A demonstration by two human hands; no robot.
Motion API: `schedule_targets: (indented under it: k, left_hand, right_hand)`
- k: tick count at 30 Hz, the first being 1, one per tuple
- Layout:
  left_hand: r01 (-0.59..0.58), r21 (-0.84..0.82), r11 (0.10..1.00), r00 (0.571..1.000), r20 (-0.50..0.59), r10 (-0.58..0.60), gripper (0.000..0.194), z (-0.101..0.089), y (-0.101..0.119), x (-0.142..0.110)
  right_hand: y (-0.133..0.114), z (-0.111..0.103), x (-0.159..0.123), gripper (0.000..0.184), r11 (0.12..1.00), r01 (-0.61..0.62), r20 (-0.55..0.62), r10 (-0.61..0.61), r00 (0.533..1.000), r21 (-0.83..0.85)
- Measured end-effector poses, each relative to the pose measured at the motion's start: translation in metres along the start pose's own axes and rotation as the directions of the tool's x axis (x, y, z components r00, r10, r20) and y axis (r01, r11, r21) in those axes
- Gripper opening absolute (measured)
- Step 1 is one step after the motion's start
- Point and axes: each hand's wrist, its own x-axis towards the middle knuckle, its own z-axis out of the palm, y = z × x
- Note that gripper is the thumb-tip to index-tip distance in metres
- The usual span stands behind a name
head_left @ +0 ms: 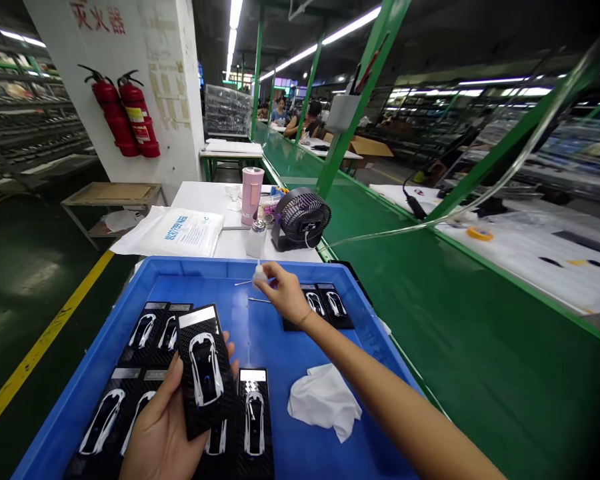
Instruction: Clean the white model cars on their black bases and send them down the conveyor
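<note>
fingers (269, 288) of right hand (289, 295) in pinch on white wad (259, 276), left hand (163, 437) around black panel (206, 370)

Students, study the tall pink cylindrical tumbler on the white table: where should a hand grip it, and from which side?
Wrap the hand around the middle of the tall pink tumbler, probably coming from the left. It stands upright, its rounded body offering an easy wrap; the round black fan stands to its right, and the pale metal-topped bottle in front.
</note>
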Motion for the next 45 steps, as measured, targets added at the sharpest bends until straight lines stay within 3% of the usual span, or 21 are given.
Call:
schedule_targets:
  k: [2, 5, 9, 12, 17, 21, 26, 29, 33, 39, 42, 45]
  left_hand:
    - [0.026, -0.031, 0.999, 0.998, 0.050, -0.024, 0.048, -0.006, 0.007, -0.002]
    - [0.010, -0.038, 0.999, 0.999, 0.040, -0.008, 0.047, -0.014, 0.015, -0.004]
    - [0.005, -0.027, 1.000, 1.000, 0.022, -0.004, 0.049, -0.017, 0.018, -0.002]
    - [-0.003, -0.048, 0.999, 1.000, 0.014, 0.004, 0.049, -0.016, 0.016, 0.002]
    - [-0.017, -0.066, 0.998, 0.997, -0.075, 0.012, 0.040, -0.010, 0.009, 0.006]
    - [-0.035, -0.007, 0.999, 0.976, -0.214, 0.033, 0.041, 0.003, -0.001, 0.010]
    - [-0.001, 0.043, 0.999, 0.962, -0.271, 0.012, 0.048, 0.014, -0.017, 0.012]
    - [0.007, 0.071, 0.997, 0.960, -0.281, 0.014, 0.048, 0.017, -0.023, 0.011]
    - [0.029, 0.106, 0.994, 0.937, -0.350, 0.010, 0.052, 0.020, -0.030, 0.010]
    - [0.074, 0.114, 0.991, 0.954, -0.297, -0.037, 0.049, 0.024, -0.045, 0.014]
    - [0.151, 0.023, 0.988, 0.940, -0.313, -0.136, 0.053, 0.026, -0.052, 0.018]
    - [0.206, -0.035, 0.978, 0.919, -0.338, -0.205, 0.059, 0.028, -0.056, 0.021]
  right_hand:
    - [0.013, 0.024, 0.014, 0.032, 0.998, -0.014, 0.061, 0.018, 0.998, -0.059]
    - [0.026, 0.051, 0.022, 0.035, 0.992, -0.034, 0.120, 0.048, 0.992, -0.122]
    - [0.034, 0.058, 0.023, 0.034, 0.990, -0.036, 0.154, 0.056, 0.986, -0.133]
    - [0.035, 0.041, 0.015, 0.037, 0.995, -0.036, 0.130, 0.048, 0.990, -0.095]
    - [0.031, -0.023, -0.036, 0.028, 0.998, -0.042, 0.105, 0.045, 0.993, -0.038]
    - [0.032, -0.063, -0.094, 0.024, 0.999, -0.023, 0.317, 0.035, 0.948, -0.042]
    - [0.045, -0.072, -0.137, 0.020, 0.993, 0.006, 0.475, 0.051, 0.879, -0.118]
    - [0.057, -0.071, -0.144, 0.022, 0.988, 0.029, 0.499, 0.052, 0.865, -0.153]
    - [0.061, -0.077, -0.142, 0.016, 0.986, 0.007, 0.453, 0.071, 0.889, -0.169]
    - [0.044, -0.110, -0.135, 0.024, 0.997, -0.050, 0.462, 0.016, 0.887, 0.063]
    - [0.041, -0.121, -0.133, 0.026, 0.988, -0.080, 0.390, 0.024, 0.921, 0.129]
    - [0.034, -0.124, -0.131, 0.021, 0.962, -0.074, 0.216, 0.015, 0.976, 0.264]
